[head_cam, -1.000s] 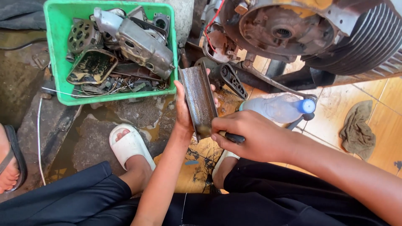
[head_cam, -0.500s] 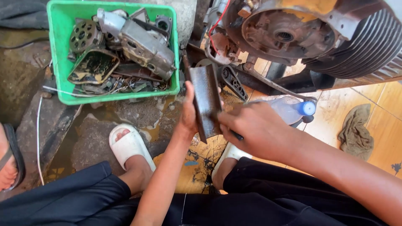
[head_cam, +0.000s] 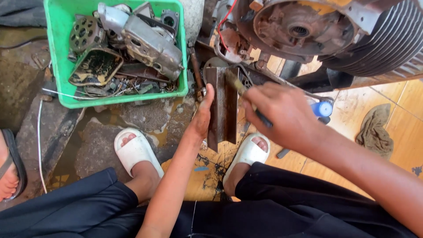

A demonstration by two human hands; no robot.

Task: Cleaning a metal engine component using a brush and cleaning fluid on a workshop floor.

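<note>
Fingers (head_cam: 207, 103) of the left hand (head_cam: 203, 115) clamped along the left edge of the dark metal channel (head_cam: 223, 105), held upright above the wet floor (head_cam: 150, 121) just right of the green tub (head_cam: 59, 53); right hand (head_cam: 282, 115) pinching the brush (head_cam: 246, 98), bristles at the far end — best stroked lengthwise, channel kept steady, drips kept off the white sandals (head_cam: 134, 152).

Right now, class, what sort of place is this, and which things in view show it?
Probably an informal engine repair workshop, worked on the floor: a dismantled finned engine, a green crate of oily metal parts, and the left hand holding a grimy metal piece the right hand brushes.
</note>
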